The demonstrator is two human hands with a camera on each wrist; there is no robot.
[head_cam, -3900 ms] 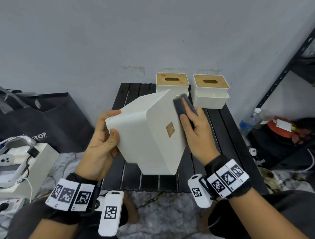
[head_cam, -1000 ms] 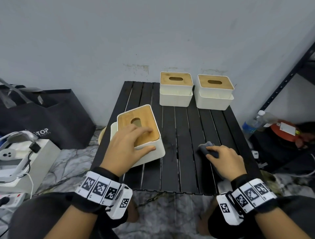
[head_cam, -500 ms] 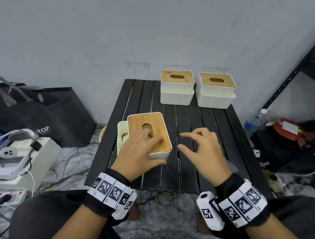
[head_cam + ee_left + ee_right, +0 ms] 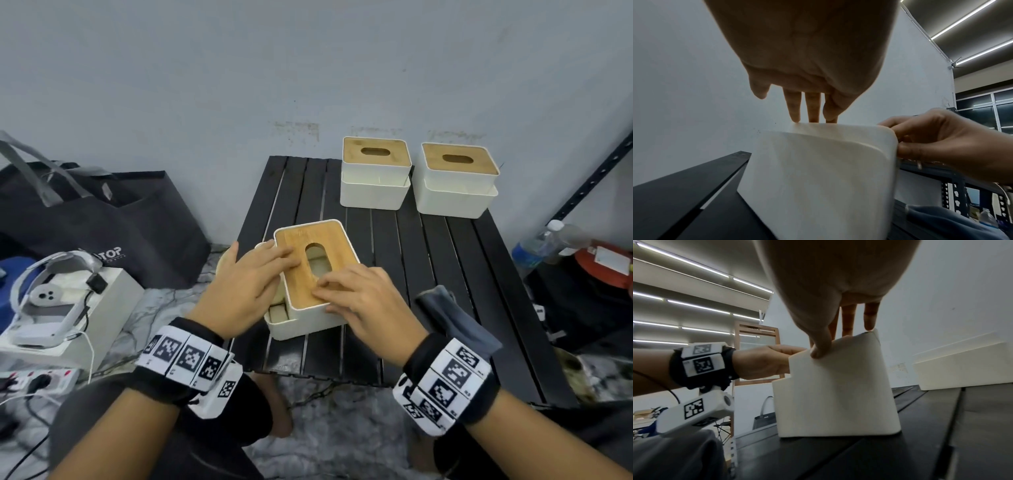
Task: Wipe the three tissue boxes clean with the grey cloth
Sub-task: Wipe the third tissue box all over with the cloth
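Left hand (image 4: 245,284) lies flat, fingers straight, tips on the left part of the bamboo lid of the near white plastic tissue box (image 4: 310,301); thumb sticks out free, nothing gripped. Looks like it's pinning the top so it can't slide. That box sits near the front-left of the black slatted bench (image 4: 445,274), its upper shell offset from the base, inner tray showing on the left, so my read is it's being reseated square. Right hand (image 4: 368,305) has fingers on the lid's near edge and thumb on the box's corner in the right wrist view: light guiding hold, not a full clasp. Grey cloth (image 4: 455,318) is parked on the bench just right of that wrist, in nobody's grip, close for pickup. Two more white bamboo-lidded tissue boxes (image 4: 375,186) sit side by side at the back edge by the wall, closed.
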